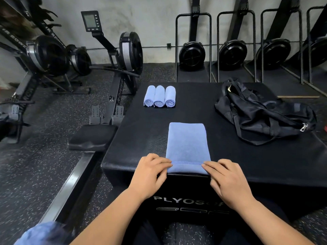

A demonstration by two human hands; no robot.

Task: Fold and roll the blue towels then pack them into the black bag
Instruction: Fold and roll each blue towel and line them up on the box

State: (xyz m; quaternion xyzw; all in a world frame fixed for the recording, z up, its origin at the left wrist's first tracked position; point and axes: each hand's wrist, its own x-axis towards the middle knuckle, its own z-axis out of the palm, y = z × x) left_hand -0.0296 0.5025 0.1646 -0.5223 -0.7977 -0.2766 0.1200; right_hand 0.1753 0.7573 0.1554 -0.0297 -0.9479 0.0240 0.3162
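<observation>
A folded blue towel lies lengthwise on the black plyo box, its near end turned over at the box's front edge. My left hand pinches the left corner of that turned end, and my right hand pinches the right corner. Three rolled blue towels lie side by side at the far left of the box top. The black bag lies slumped on the right of the box, straps loose, a zipper pull hanging at its right end.
Rowing machines stand on the speckled floor to the left and behind, one seat close against the box's left side. More machines are stored upright along the back wall. A heap of blue cloth shows at the bottom left.
</observation>
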